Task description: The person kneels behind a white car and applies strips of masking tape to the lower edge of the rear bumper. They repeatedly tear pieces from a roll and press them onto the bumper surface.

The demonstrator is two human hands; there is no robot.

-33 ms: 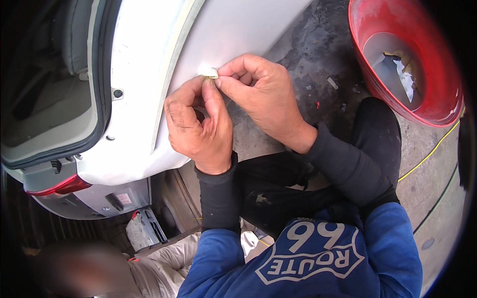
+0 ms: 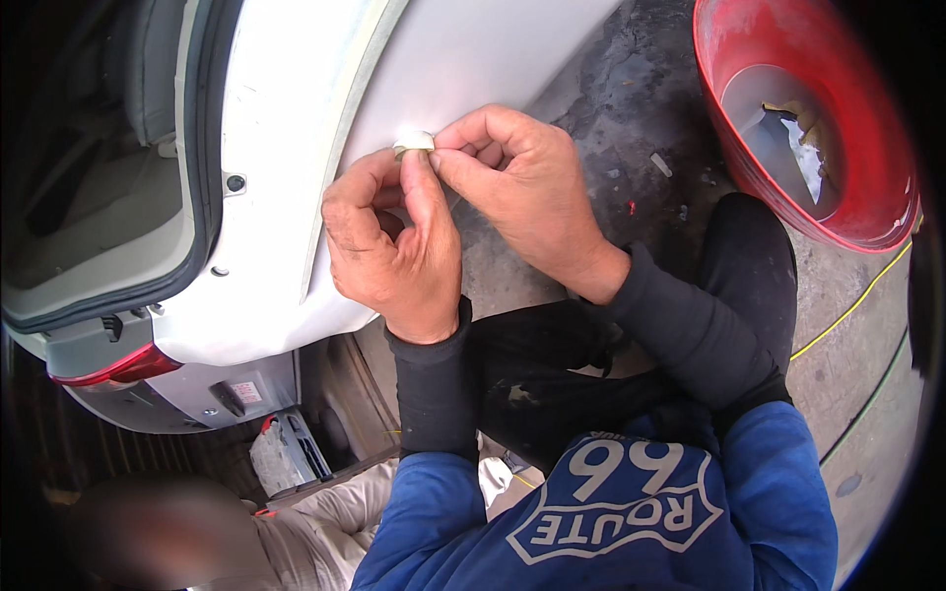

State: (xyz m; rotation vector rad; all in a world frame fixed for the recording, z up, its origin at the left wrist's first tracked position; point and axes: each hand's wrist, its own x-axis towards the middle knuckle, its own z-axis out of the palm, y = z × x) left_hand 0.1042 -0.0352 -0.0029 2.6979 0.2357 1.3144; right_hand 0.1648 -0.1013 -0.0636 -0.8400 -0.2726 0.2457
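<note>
Material (image 2: 414,141), white and curled: gripped it with left hand (image 2: 404,266) fingertips, pinched its edge with right hand (image 2: 532,187), held it near white car panel (image 2: 463,69), well apart from red bucket (image 2: 867,108).

From here I see a small curled white strip (image 2: 415,140), smooth, its material unclear to me; a smooth, softly shiny white car panel (image 2: 468,59); a scuffed round red plastic-looking tub (image 2: 852,84); rough grey concrete floor (image 2: 833,295); matt black cloth sleeves (image 2: 431,394).
</note>
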